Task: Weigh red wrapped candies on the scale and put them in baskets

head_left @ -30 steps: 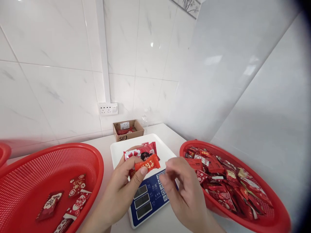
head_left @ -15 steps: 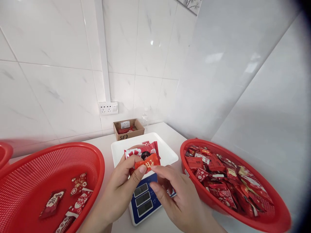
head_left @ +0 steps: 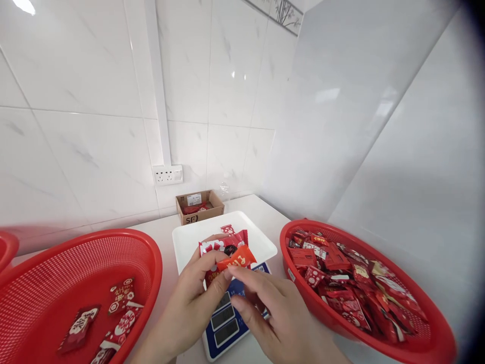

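Note:
My left hand (head_left: 193,293) is closed, its thumb and index finger pinching a small orange-red candy packet (head_left: 239,258) with pale lettering. Behind that, the same hand grips a larger red-and-white snack packet (head_left: 223,243). My right hand (head_left: 275,311) has its index fingertip against the lower edge of the orange-red packet, beside my left thumb. A gap shows between its thumb and index finger; its other fingers are partly hidden. Both hands are over a digital scale (head_left: 212,349) with a white pan (head_left: 193,235). Another small red packet (head_left: 228,229) shows just beyond the held packets.
On the right stands a red basket (head_left: 435,344) heaped with red packets. A red mesh basket (head_left: 87,242) with several packets is on the left, a further red rim (head_left: 8,247) beside it. At the back are a cardboard box (head_left: 202,215) and a wall socket (head_left: 167,175).
The orange-red packet has tilted and shifted slightly right in my left hand. My right index finger has slid left to my left thumb. The view has tipped up a little.

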Available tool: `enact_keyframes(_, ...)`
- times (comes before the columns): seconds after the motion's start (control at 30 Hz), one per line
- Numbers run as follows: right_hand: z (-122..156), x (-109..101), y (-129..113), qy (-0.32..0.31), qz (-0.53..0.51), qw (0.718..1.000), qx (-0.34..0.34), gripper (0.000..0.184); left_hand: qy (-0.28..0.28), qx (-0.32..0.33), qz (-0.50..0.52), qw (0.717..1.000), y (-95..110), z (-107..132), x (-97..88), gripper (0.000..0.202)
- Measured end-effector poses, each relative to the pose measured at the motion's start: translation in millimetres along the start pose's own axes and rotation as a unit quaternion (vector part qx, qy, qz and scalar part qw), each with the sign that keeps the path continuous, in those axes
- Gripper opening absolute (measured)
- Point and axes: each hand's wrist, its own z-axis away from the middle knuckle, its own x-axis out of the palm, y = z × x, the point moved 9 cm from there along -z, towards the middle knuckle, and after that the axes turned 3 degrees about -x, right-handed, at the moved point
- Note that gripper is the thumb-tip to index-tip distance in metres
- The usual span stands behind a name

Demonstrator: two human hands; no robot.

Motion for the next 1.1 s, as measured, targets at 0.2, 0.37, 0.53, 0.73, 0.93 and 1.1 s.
enact_keyframes(0.2,2,-5,8,0.023,0.017,0.999,0.019,0.023,0.019,-0.003,-0.026,0.999,4,-1,-5.1,0.022)
enact_keyframes(0.37,4,-12,12,0.059,0.018,0.998,0.029,0.022,0.039,0.004,-0.037,0.999,4,0,-9.4,0.022)
enact_keyframes(0.53,5,-14,12,0.074,0.017,0.997,0.028,0.021,0.030,-0.008,-0.013,0.999,-2,1,-7.8,0.021)
enact_keyframes(0.73,3,1,16,-0.009,0.005,0.998,0.057,0.021,0.015,-0.007,0.004,1.000,-4,-1,-6.0,0.021)
enact_keyframes(0.93,7,-4,17,0.043,-0.019,0.997,0.060,0.023,0.026,-0.002,-0.016,1.000,-3,0,-10.2,0.022)
enact_keyframes(1.1,8,-2,20,0.030,-0.013,0.997,0.064,0.021,0.029,0.000,-0.017,0.999,-2,-1,-11.3,0.022)
